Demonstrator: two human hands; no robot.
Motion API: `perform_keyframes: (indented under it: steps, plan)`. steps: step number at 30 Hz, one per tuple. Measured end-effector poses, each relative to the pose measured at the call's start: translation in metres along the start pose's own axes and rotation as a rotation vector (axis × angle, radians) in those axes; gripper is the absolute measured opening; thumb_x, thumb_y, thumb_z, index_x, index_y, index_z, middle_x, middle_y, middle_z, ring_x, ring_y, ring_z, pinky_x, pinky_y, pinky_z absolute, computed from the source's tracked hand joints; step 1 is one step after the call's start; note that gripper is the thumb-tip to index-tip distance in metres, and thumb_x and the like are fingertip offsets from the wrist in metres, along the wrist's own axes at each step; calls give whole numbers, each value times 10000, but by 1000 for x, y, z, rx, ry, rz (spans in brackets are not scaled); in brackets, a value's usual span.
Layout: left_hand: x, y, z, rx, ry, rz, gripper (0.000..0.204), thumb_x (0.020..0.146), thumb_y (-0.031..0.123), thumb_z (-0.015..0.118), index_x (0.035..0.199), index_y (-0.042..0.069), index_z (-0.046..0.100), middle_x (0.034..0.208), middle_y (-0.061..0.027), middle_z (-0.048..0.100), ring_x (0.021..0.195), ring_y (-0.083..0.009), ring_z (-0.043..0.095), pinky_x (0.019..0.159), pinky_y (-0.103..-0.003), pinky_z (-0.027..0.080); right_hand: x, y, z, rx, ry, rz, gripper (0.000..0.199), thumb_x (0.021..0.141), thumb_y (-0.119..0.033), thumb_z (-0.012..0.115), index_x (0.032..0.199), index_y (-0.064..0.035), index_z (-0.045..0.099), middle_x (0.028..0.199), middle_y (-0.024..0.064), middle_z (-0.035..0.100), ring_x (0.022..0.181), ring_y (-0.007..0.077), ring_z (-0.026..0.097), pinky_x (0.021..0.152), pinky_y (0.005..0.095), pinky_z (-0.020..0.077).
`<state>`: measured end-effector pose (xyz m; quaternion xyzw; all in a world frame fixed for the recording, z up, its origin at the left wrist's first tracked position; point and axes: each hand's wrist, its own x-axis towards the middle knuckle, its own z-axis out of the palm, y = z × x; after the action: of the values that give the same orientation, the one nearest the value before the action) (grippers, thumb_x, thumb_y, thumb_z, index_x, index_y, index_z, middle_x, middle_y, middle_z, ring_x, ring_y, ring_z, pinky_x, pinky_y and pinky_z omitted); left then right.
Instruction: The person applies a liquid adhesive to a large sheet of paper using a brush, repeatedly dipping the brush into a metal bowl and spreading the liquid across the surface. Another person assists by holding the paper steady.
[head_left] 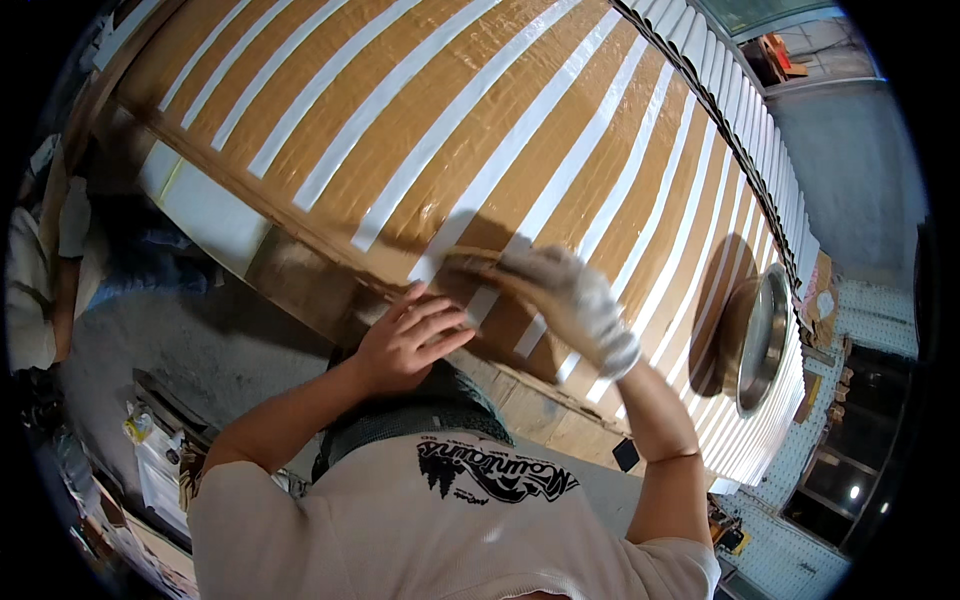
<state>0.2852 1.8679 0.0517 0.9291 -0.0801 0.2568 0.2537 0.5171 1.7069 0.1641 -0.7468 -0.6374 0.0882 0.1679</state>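
Big brown panel (480,130) w/ white tape strips (390,95) fills my view, its lower edge running diag. Metal bowl (765,335) sits right, well apart. My bare left hand (410,340) lies flat at that edge; gloved right hand (570,295) presses a small brown pad (470,260) onto a strip. Hands close, not touching.

Your bare left hand (408,340) lies flat, fingers spread; your gloved right hand (570,295) reaches forward, fingers pressed down together.
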Motion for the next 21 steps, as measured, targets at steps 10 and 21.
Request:
perform_keyframes:
  steps: [10,21]
  plan:
    - [-20,-59,-69,129,222,-388,464,771,-11,583,1232,18,632,1306,-142,584,1256,-363,531,1073,-458,423,46,-74,47,-263,295,343,401,959,-105,566,1355,-145,608,1252,146,668,1087,268,673,964,384,534]
    - [-29,-76,-66,225,180,-316,460,813,14,584,1268,53,638,1319,-111,599,1291,-319,528,1093,-446,424,9,-87,37,220,334,510,355,951,-92,603,1296,-148,666,1102,122,729,873,217,714,764,329,596]
